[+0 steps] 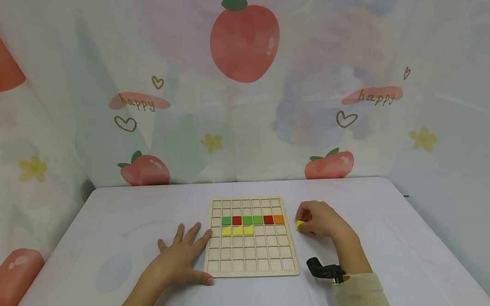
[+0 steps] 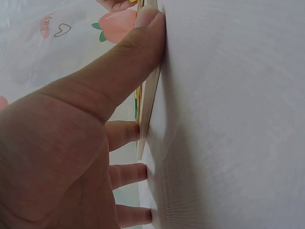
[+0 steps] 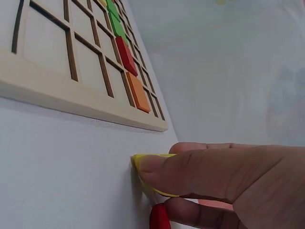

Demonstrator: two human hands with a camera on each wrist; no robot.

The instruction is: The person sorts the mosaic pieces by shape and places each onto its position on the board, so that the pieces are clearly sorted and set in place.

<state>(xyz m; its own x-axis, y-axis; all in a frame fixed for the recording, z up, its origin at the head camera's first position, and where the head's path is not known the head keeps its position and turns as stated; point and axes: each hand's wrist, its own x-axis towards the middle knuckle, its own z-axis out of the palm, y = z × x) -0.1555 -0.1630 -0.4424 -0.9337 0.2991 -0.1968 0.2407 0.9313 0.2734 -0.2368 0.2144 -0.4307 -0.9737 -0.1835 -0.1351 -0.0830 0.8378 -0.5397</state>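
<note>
A wooden grid board [image 1: 250, 253] lies flat on the table. One of its rows holds green, red and orange square blocks [image 1: 258, 220], and the row nearer me has three yellow triangular blocks [image 1: 237, 231]. My left hand [image 1: 173, 263] is spread at the board's left side, thumb at the near corner and index fingertip at the left edge; the other fingertips rest on the cloth. Right of the board, my right hand [image 1: 322, 218] pinches a yellow block [image 3: 137, 161] between thumb and fingers, low over the table. Its thumb covers much of that block.
In the right wrist view, a red block [image 3: 159, 217] stands out below the right fingers. A white cloth covers the table [image 1: 107, 225]. Behind it hangs a fruit-printed curtain [image 1: 243, 125]. Black devices [image 1: 323, 269] are strapped at both wrists.
</note>
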